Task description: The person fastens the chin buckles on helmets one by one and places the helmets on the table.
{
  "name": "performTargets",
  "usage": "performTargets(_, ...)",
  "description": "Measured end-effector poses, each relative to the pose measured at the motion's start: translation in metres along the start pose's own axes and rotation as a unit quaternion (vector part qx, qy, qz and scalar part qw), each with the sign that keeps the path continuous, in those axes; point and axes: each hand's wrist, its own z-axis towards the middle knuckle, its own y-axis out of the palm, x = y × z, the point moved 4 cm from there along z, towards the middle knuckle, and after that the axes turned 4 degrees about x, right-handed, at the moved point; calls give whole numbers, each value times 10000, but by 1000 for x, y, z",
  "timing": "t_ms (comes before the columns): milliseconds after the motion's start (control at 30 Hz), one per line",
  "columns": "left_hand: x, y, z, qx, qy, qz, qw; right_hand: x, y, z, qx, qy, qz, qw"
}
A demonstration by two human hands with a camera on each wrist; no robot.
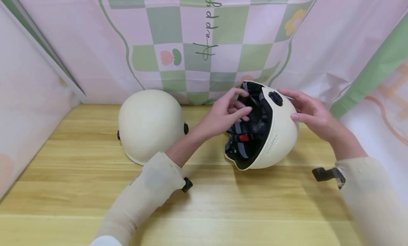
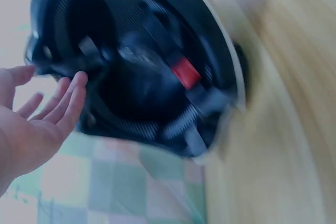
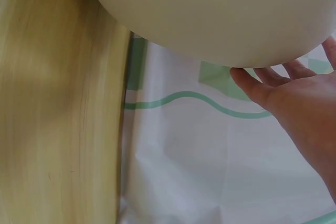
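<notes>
A cream helmet (image 1: 283,136) lies tipped on its side at the right of the wooden table, its black padded inside turned to the left. Straps and a red buckle (image 1: 243,137) show within the opening, also in the left wrist view. My left hand (image 1: 223,113) hovers at that opening with loosely bent fingers and nothing in them. On the other side, my right hand (image 1: 313,113) touches the outer shell with thumb and fingertips spread. In the right wrist view, the thumb tip meets the smooth shell (image 3: 220,14).
A second cream helmet (image 1: 149,123) stands dome up on the table (image 1: 216,203), left of my left forearm. Behind the table hangs a checkered curtain (image 1: 197,29) with printed lettering, and fabric also borders both sides.
</notes>
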Motion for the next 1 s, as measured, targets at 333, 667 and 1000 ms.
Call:
performTargets(333, 18, 34, 15, -198, -630, -1498, 9865, 5, 2, -1, -157, -5, 237, 9996)
performTargets(667, 18, 43, 17, 280, -433, -1830, 9818, 7, 2, -3, -238, 11, 187, 9995)
performTargets(1000, 20, 44, 19, 325, -448, -1786, 9824, 8, 0, -4, -65, 231, 122, 9996)
